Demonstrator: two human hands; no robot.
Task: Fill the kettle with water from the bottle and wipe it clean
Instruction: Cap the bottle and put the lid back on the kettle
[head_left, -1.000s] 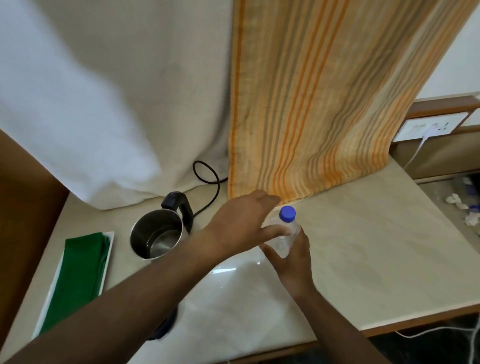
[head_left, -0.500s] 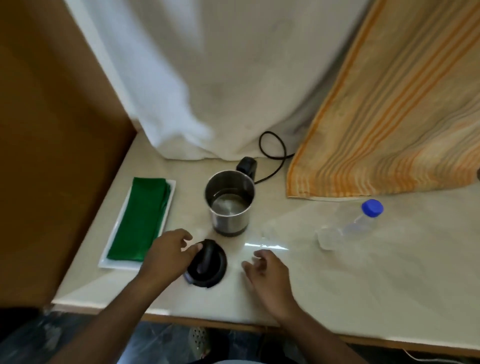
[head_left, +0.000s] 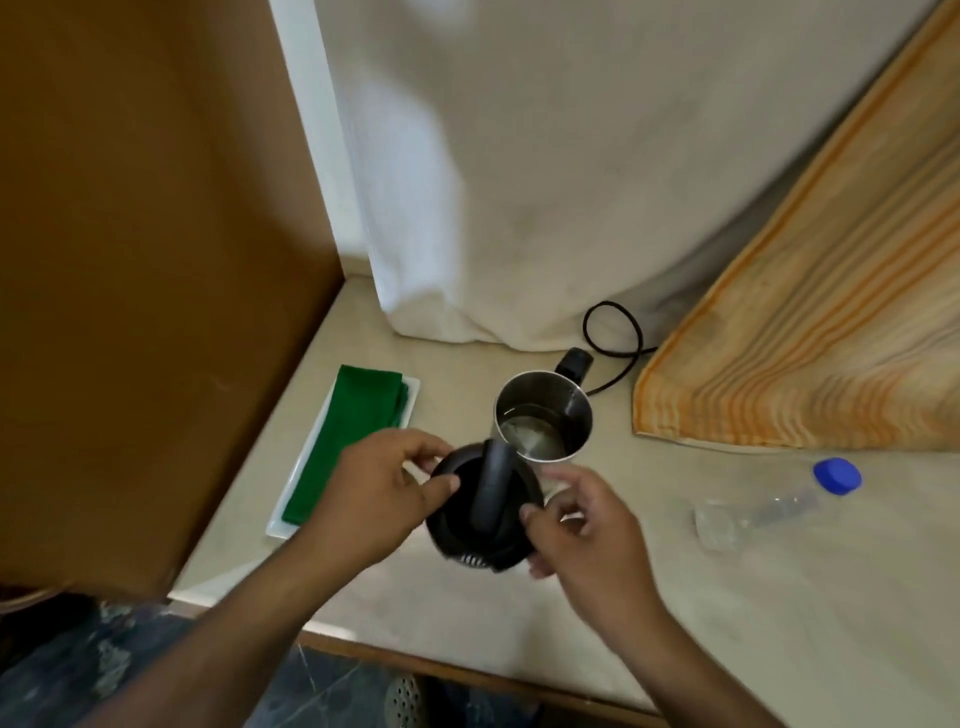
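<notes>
Both hands, the left hand (head_left: 379, 499) and right hand (head_left: 587, 525), held the black kettle lid (head_left: 485, 512) just near of the open steel kettle (head_left: 543, 423), which held water. Half a second before, the lid lay on the bench (head_left: 779, 597). Seemingly next: seat it, then fetch the green cloth (head_left: 345, 441). The capped bottle (head_left: 769, 506) lay right.

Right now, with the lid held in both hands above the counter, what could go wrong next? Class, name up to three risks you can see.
1. The kettle stands open with water inside, just behind the lid; a clumsy fit could knock it and spill.
2. The left hand and right hand pinch only the lid's edges, so it may slip.
3. The power cord lies close behind the kettle; spilled water could reach it.
</notes>
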